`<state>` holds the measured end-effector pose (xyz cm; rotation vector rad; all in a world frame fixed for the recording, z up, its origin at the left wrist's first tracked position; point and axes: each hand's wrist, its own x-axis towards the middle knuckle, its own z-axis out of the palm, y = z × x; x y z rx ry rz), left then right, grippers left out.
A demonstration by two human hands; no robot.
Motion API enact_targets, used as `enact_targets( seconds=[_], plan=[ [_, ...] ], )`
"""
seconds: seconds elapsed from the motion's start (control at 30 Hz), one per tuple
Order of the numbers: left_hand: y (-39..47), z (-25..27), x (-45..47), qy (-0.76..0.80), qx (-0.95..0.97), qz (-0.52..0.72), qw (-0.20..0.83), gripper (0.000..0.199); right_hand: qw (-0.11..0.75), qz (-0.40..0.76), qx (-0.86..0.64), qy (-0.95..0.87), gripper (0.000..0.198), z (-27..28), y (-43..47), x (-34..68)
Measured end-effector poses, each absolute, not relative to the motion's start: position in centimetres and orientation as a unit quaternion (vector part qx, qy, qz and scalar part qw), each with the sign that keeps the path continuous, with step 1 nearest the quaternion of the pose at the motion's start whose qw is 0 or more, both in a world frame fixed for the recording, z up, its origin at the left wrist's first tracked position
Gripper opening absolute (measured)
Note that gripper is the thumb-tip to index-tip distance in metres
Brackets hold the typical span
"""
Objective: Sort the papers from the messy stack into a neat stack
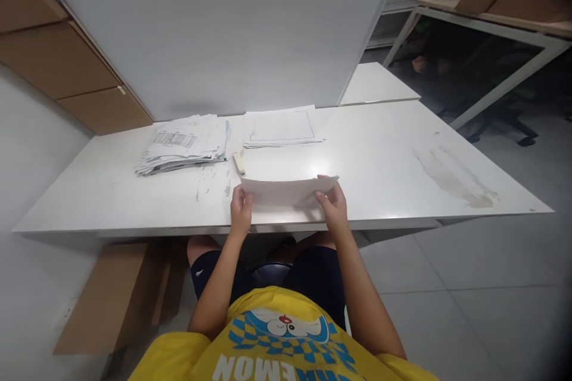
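Observation:
Both hands hold a sheaf of white paper (283,193) upright at the table's front edge, its long side level. My left hand (241,208) grips the left end, thumb on the side facing me. At the right end, my right hand (333,202) is closed on it the same way, fingers behind. How many sheets there are I cannot tell. Just beyond the left end lies a small cream-coloured stapler-like object (239,164). Farther back rests a neat stack of paper (281,126) with a ruled frame on its top sheet.
An untidy pile of printed papers (183,143) lies at the back left of the white table (379,161). A grey panel (236,30) rises behind. Cardboard boxes (89,65) stand at the left, and another box (107,297) sits under the table. Grey smudges mark the tabletop at right.

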<state>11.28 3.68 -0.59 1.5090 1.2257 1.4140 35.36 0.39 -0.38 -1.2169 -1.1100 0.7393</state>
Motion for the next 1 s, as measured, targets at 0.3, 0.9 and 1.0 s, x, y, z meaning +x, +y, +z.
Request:
enact_targets(
  seconds=[0.3, 0.9, 1.0],
  plan=[
    [3.6, 0.1, 9.8, 0.512, 0.59, 0.49, 0.387, 0.024, 0.585, 0.35, -0.56, -0.47, 0.028, -1.4, -0.1, 35.7],
    [4.0, -1.4, 7.5, 0.666, 0.682, 0.279, 0.115, 0.039, 0.306, 0.329, -0.668, -0.593, 0.043, 0.0, 6.0, 35.1],
    [4.8, -1.3, 7.8, 0.666, 0.692, 0.265, 0.091, 0.037, 0.307, 0.316, -0.663, -0.605, 0.04, -0.4, 7.7, 35.3]
  ],
)
